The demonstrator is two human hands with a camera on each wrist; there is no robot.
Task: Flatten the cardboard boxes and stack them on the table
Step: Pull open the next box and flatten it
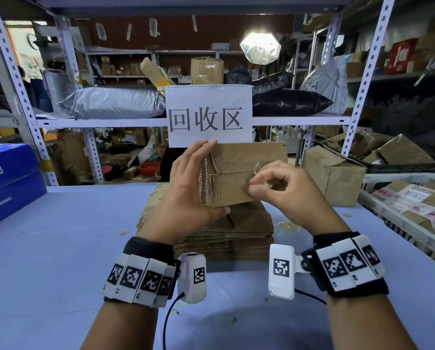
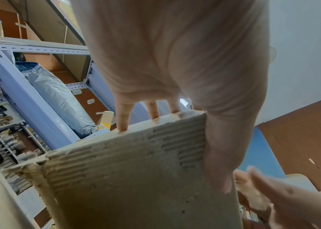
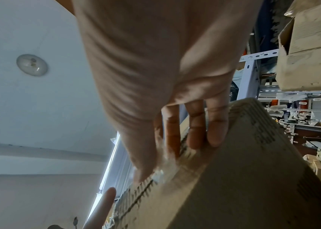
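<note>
1. The left hand (image 1: 186,188) holds the box (image 1: 239,178) up above the surface (image 1: 59,248); its grip is wide, with the fingers (image 2: 122,119) over the top edge and the thumb under the lower left corner.
2. The right hand (image 1: 287,198) is at the box's front face, right of the left grip, with thumb and forefinger pinched narrow on a strip of clear tape (image 1: 258,170) at the seam between the flaps.
3. In the right wrist view the other fingers (image 3: 214,128) lie against the cardboard beside the tape.
4. Directly below both grips lies a stack (image 1: 226,233) of flattened boxes on the surface.
5. Right of the right grip stands a closed carton (image 1: 332,175), and beyond it a white crate (image 1: 388,210) with taped parcels.
6. Behind the held box hangs a paper sign (image 1: 209,114) on the shelf (image 1: 97,122).
</note>
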